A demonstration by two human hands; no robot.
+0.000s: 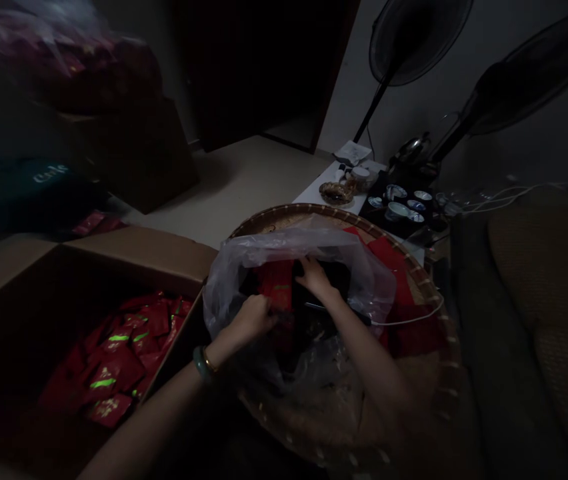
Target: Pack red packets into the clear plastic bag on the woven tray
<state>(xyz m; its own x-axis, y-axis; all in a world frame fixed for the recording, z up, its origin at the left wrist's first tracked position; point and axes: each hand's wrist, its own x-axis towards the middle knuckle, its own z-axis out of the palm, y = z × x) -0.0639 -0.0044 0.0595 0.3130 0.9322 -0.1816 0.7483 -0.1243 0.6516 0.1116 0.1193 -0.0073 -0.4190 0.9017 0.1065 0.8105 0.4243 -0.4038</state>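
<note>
A clear plastic bag (371,270) lies with its mouth wide on a round woven bamboo tray (309,208). Inside the bag is dark content (331,270), too dim to name. A red packet (279,283) stands over it. My left hand (254,317), with a green bangle on its wrist, has its fingers closed at the packet's left side, slightly blurred. On the packet's other side, my right hand (314,277) reaches into the bag, fingers apart and touching the dark content. Under my right forearm lies a dark, thin tool with a white cable (409,323).
To the left, an open cardboard box (179,252) holds several red packets (119,367). More red packets (397,267) lie on the tray's right side. Behind are a low table (314,189) with teacups (398,211) and two standing fans (417,40). A woven seat (554,280) is at right.
</note>
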